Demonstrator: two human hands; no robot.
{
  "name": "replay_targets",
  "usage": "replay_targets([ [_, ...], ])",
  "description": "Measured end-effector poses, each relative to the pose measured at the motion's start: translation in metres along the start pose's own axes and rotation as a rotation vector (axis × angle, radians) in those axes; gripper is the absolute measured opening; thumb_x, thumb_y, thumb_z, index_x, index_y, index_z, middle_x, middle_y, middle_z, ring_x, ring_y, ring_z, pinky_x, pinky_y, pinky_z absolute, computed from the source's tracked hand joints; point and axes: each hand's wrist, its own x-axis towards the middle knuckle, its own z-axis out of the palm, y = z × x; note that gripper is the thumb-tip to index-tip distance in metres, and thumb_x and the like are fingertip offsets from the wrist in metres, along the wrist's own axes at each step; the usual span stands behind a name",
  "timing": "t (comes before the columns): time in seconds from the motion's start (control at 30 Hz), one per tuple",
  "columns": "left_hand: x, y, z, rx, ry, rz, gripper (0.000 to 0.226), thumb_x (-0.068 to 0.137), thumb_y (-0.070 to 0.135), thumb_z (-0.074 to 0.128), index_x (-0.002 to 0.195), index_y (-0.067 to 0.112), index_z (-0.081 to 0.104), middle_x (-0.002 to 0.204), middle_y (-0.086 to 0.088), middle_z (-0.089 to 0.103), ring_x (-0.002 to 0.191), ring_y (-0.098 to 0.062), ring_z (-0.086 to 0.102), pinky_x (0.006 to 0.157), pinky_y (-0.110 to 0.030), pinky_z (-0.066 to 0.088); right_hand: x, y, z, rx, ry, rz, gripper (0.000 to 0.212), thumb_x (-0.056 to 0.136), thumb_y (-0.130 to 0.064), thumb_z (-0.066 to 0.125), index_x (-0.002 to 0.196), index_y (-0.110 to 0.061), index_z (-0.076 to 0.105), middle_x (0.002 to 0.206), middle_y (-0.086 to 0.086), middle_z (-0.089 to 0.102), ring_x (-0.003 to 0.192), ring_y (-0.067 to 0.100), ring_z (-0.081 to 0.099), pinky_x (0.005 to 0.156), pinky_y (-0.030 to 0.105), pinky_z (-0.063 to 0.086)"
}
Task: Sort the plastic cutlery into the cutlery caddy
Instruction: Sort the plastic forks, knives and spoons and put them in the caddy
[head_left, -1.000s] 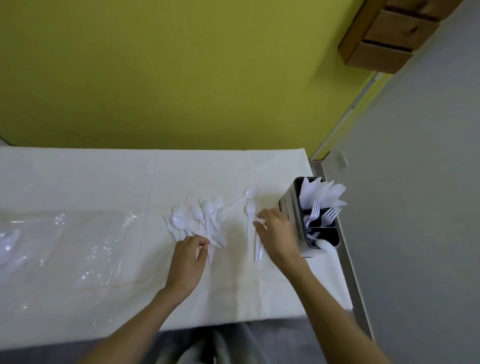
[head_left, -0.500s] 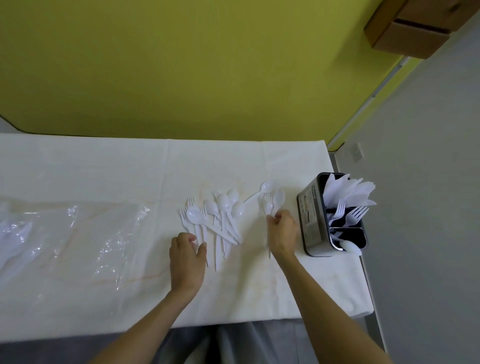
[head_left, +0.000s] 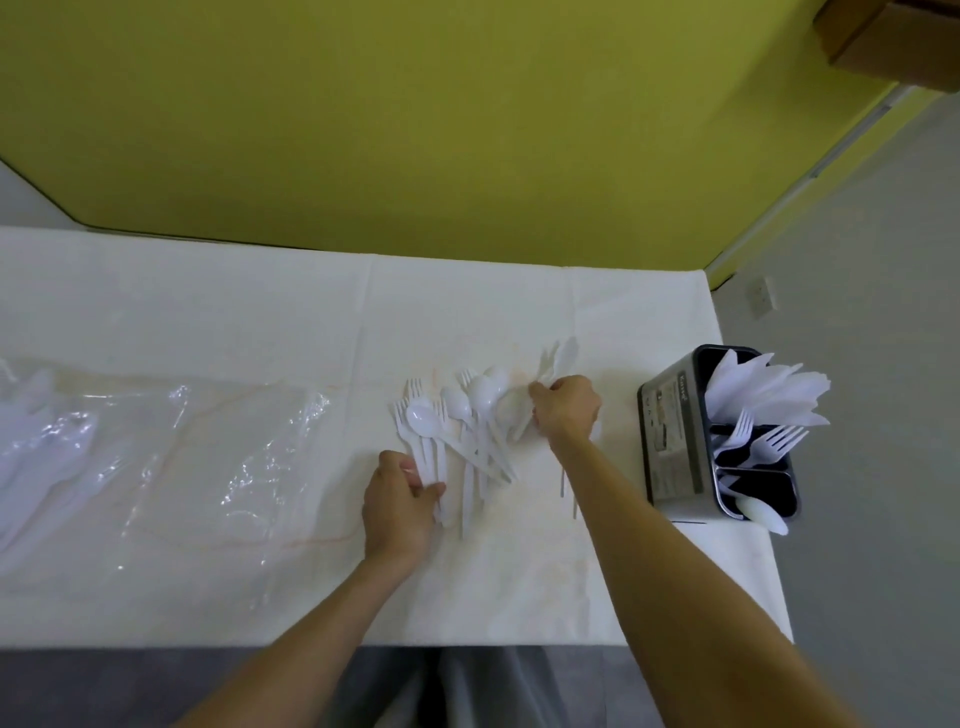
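Left hand (head_left: 397, 501) grips handles in the plastic cutlery pile (head_left: 470, 415), left of the cutlery caddy (head_left: 672, 441). Right hand (head_left: 566, 410), nearer the caddy, clamps a fork and spoon (head_left: 565, 356) (blurred).

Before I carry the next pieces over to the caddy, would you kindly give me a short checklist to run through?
1. Right hand grips cutlery: ok; which kind, cannot tell (blurred).
2. Left hand holds handles in the pile: ok.
3. Caddy upright on the table: ok.
4. Room beside the forks: ok.
5. Spoon fully inside the caddy: not ok, juts over the rim.
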Motion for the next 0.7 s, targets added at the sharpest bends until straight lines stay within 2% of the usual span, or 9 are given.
replay_targets([
  [0.07, 0.002, 0.0, -0.001, -0.011, -0.01, -0.011, 0.033, 0.081, 0.018, 0.075, 0.102, 0.013, 0.051, 0.091, -0.001, 0.06, 0.081, -0.019, 0.06, 0.07, -0.027, 0.046, -0.007, 0.004, -0.009, -0.08, -0.028, -0.051, 0.027, 0.086, -0.016, 0.064, 0.063, -0.005, 0.056, 0.061, 0.009, 0.059, 0.053, 0.019, 0.054, 0.049, 0.026, 0.047],
  [0.17, 0.003, 0.003, 0.0, -0.025, -0.023, 0.004, 0.033, 0.08, 0.015, 0.076, 0.104, 0.01, 0.054, 0.091, -0.002, 0.061, 0.081, -0.018, 0.06, 0.07, -0.025, 0.043, -0.019, 0.011, -0.019, -0.207, -0.146, -0.126, 0.031, 0.086, -0.017, 0.066, 0.06, -0.006, 0.054, 0.069, 0.017, 0.067, 0.063, 0.026, 0.063, 0.064, 0.032, 0.055],
  [0.23, 0.006, 0.007, 0.002, -0.025, -0.045, 0.02, 0.031, 0.08, 0.013, 0.076, 0.104, 0.011, 0.056, 0.09, -0.002, 0.061, 0.08, -0.018, 0.06, 0.071, -0.024, 0.043, -0.026, 0.019, -0.02, -0.289, -0.206, -0.147, 0.035, 0.088, -0.022, 0.068, 0.061, -0.008, 0.051, 0.067, 0.012, 0.064, 0.061, 0.022, 0.06, 0.057, 0.027, 0.049],
  [0.27, 0.008, 0.008, 0.003, -0.021, -0.059, 0.025, 0.03, 0.08, 0.013, 0.076, 0.103, 0.011, 0.057, 0.089, -0.002, 0.061, 0.08, -0.018, 0.06, 0.071, -0.024, 0.042, -0.032, 0.023, -0.019, -0.311, -0.197, -0.167, 0.032, 0.089, -0.024, 0.069, 0.066, -0.009, 0.052, 0.069, 0.007, 0.06, 0.061, 0.018, 0.056, 0.054, 0.024, 0.044],
  [0.3, 0.01, 0.01, 0.003, -0.018, -0.067, 0.029, 0.029, 0.08, 0.013, 0.076, 0.103, 0.011, 0.058, 0.09, -0.003, 0.061, 0.079, -0.017, 0.06, 0.071, -0.023, 0.042, -0.038, 0.027, -0.018, -0.31, -0.148, -0.2, 0.026, 0.09, -0.024, 0.069, 0.075, -0.009, 0.053, 0.076, 0.003, 0.056, 0.064, 0.016, 0.053, 0.056, 0.024, 0.04],
  [0.37, 0.013, 0.01, 0.005, -0.012, -0.068, 0.022, 0.027, 0.081, 0.014, 0.075, 0.102, 0.011, 0.06, 0.091, -0.003, 0.063, 0.08, -0.017, 0.06, 0.072, -0.023, 0.042, -0.052, 0.032, -0.014, -0.271, -0.03, -0.289, 0.02, 0.092, -0.022, 0.065, 0.1, -0.008, 0.053, 0.096, 0.001, 0.05, 0.078, 0.018, 0.051, 0.069, 0.026, 0.038],
  [0.43, 0.014, 0.011, 0.005, -0.014, -0.047, 0.006, 0.023, 0.081, 0.018, 0.074, 0.099, 0.011, 0.061, 0.091, -0.002, 0.064, 0.08, -0.016, 0.061, 0.071, -0.022, 0.042, -0.061, 0.034, -0.005, -0.268, -0.027, -0.36, 0.019, 0.093, -0.024, 0.063, 0.103, -0.01, 0.055, 0.104, 0.001, 0.053, 0.082, 0.019, 0.054, 0.073, 0.028, 0.041],
  [0.57, 0.014, 0.017, 0.007, -0.022, 0.013, -0.029, 0.023, 0.079, 0.028, 0.076, 0.087, 0.012, 0.061, 0.084, 0.0, 0.064, 0.076, -0.017, 0.062, 0.067, -0.026, 0.045, -0.075, 0.032, 0.015, -0.352, -0.164, -0.443, 0.027, 0.089, -0.038, 0.066, 0.096, -0.012, 0.059, 0.098, -0.001, 0.054, 0.081, 0.02, 0.059, 0.069, 0.029, 0.047],
  [0.7, 0.018, 0.018, 0.004, -0.017, 0.007, -0.054, 0.022, 0.08, 0.025, 0.076, 0.083, 0.014, 0.057, 0.08, 0.001, 0.063, 0.076, -0.018, 0.061, 0.067, -0.026, 0.044, -0.074, 0.032, 0.025, -0.351, -0.186, -0.418, 0.014, 0.09, -0.026, 0.064, 0.088, -0.013, 0.058, 0.092, 0.002, 0.059, 0.074, 0.017, 0.058, 0.06, 0.021, 0.041],
])
